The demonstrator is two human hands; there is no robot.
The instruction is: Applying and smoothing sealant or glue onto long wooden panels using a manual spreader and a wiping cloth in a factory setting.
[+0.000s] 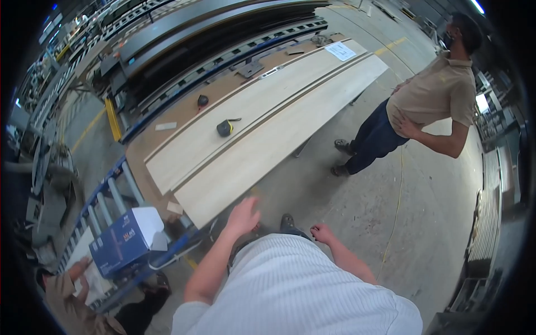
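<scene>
My left hand [244, 216] hangs in the air beside the near edge of a long pale wood panel [245, 162], its fingers loosely apart with nothing in them. Near my waist, my right hand [321, 233] is curled closed; whether anything is inside it is hidden. Alongside the near panel lies a second pale panel [195, 142], with a narrow groove between them. A black and yellow tape measure [225, 129] rests on the panels, out of reach of both hands. Towards the far end lies a white printed sheet [340, 51].
A dark tape measure [202, 101] and a spirit level [269, 73] lie along the panels' far side. A blue box [120, 245] stands on the roller conveyor [106, 209]. One person [430, 100] stands at right; another [72, 296] is at lower left.
</scene>
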